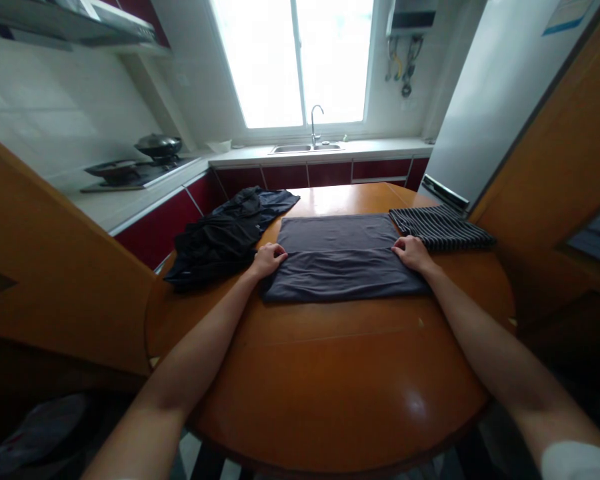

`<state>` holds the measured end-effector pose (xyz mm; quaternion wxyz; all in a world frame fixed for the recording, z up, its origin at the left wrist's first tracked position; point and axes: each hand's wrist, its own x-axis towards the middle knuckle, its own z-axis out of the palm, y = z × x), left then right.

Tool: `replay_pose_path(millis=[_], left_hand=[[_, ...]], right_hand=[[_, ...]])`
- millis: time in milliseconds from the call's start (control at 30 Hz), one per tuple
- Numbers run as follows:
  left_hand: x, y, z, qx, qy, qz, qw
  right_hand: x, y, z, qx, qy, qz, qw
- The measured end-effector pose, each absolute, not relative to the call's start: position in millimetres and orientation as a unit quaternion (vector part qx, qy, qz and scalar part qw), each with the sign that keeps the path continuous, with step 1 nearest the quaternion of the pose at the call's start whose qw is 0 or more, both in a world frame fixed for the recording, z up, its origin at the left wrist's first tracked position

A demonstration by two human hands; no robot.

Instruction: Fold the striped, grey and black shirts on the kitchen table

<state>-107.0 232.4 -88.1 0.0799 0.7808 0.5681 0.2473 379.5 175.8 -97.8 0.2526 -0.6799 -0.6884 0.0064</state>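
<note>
A dark grey garment (347, 273) lies folded into a rectangle on the wooden table (360, 373), with a folded edge running across its middle. My left hand (270, 259) pinches that edge at its left end, fingers closed on the cloth. At the opposite end, my right hand (412, 252) grips the same edge between thumb and fingers. Black clothing (220, 240) is heaped just beyond my left hand. Close to my right hand sits a folded black-and-white striped garment (443, 227).
The oval table fills the space before me. Behind it runs a counter with a sink (293, 149) and a tap (314, 125). On the left, a lidded pan (159, 145) stands on a stove (145, 175). A refrigerator (500, 87) is at the right.
</note>
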Motion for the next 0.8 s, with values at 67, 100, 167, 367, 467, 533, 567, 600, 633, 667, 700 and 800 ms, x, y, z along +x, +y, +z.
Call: replay_pose_path(millis=[67, 100, 167, 367, 467, 533, 567, 600, 633, 667, 700, 800], left_hand=[[-106, 233, -88, 0.782, 0.567, 0.247, 0.081], [-106, 233, -87, 0.781, 0.566, 0.25, 0.079], [-104, 232, -86, 0.778, 0.565, 0.266, 0.069], [-98, 231, -86, 0.754, 0.582, 0.301, 0.036], [-95, 229, -81, 0.75, 0.601, 0.275, 0.035], [-87, 221, -73, 0.765, 0.583, 0.275, 0.014], [-80, 214, -68, 0.782, 0.557, 0.278, 0.003], [-71, 205, -64, 0.806, 0.524, 0.277, -0.004], [-60, 194, -61, 0.832, 0.483, 0.271, -0.006], [-48, 181, -60, 0.861, 0.439, 0.256, 0.002], [-36, 168, -60, 0.886, 0.399, 0.236, 0.007], [-10, 134, -68, 0.934, 0.331, 0.133, 0.009]], right_hand=[[378, 175, -96, -0.675, -0.69, -0.015, 0.262], [377, 174, -95, -0.672, -0.689, -0.029, 0.27], [375, 173, -91, -0.666, -0.684, -0.059, 0.292], [367, 174, -86, -0.671, -0.669, -0.1, 0.303], [363, 174, -82, -0.702, -0.665, -0.079, 0.244], [354, 170, -78, -0.718, -0.658, -0.069, 0.217], [346, 166, -75, -0.715, -0.661, -0.067, 0.218], [336, 160, -73, -0.701, -0.673, -0.064, 0.228], [323, 154, -72, -0.678, -0.692, -0.059, 0.241], [308, 146, -73, -0.646, -0.718, -0.051, 0.254], [292, 137, -74, -0.61, -0.748, -0.038, 0.26], [251, 110, -84, -0.543, -0.817, 0.01, 0.193]])
